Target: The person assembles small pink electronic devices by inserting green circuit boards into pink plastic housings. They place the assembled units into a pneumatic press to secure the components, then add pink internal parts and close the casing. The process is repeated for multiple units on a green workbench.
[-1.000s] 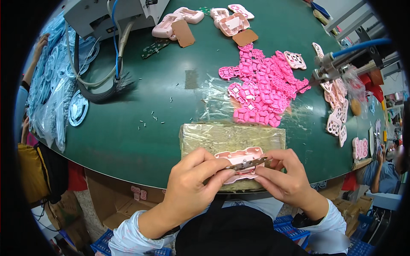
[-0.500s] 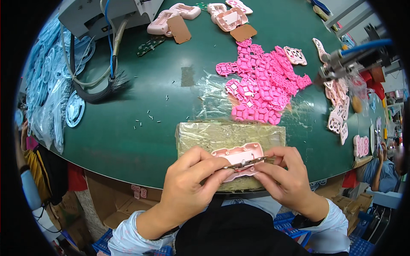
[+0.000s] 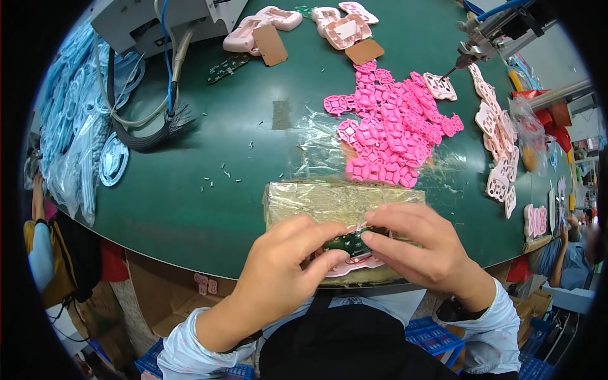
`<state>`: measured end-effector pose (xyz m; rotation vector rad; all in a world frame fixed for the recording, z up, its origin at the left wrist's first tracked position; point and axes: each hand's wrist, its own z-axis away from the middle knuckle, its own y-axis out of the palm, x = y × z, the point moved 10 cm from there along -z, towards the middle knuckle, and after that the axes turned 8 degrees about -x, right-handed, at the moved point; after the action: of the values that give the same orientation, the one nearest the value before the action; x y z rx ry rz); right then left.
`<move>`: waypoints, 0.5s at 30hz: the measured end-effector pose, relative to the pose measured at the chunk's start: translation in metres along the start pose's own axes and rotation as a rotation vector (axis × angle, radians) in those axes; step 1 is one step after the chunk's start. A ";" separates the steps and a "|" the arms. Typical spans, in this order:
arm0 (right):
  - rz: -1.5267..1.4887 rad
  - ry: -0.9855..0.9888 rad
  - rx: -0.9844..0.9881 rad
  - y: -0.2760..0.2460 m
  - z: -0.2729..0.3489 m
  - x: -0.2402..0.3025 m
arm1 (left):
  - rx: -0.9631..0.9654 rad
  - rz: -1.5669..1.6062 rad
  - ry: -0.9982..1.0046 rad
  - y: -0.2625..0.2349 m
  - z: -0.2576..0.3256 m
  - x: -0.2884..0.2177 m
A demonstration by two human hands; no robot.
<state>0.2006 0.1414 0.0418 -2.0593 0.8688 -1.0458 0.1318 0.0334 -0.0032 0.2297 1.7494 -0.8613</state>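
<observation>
My left hand [image 3: 288,256] is closed, thumb and fingers gripping the left part of a green circuit board [image 3: 352,245]. The board tilts above a pale pink plastic shell [image 3: 345,271], most of which the board and my hands hide. A thin red wire [image 3: 361,260] shows between the two. From the other side, my right hand [image 3: 424,247] pinches the board's right part near its upper edge. Beneath the shell lies a block wrapped in clear yellowish film [image 3: 316,196].
Bright pink button pads [image 3: 396,120] are heaped beyond the block. Small screws [image 3: 226,173] lie scattered at left. An arm with a driver bit [image 3: 465,60] reaches over a pale pink pad at right. Pink shells [image 3: 247,35] and a brown board [image 3: 270,45] lie at the back.
The circuit board has tipped from edge-on, so its green face shows. My right hand has shifted left along it. At upper right, the driver arm has swung back and left.
</observation>
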 end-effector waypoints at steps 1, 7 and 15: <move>-0.006 -0.017 0.015 0.003 0.003 0.000 | -0.013 -0.043 0.042 0.000 0.001 -0.002; -0.078 0.015 0.050 0.009 -0.001 0.001 | -0.084 -0.106 0.222 -0.005 0.017 -0.010; 0.078 -0.024 0.130 0.007 -0.004 0.009 | -0.082 -0.048 0.194 -0.001 0.014 -0.009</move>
<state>0.1992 0.1295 0.0416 -1.9112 0.8405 -1.0070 0.1451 0.0257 0.0033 0.2241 1.9732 -0.8220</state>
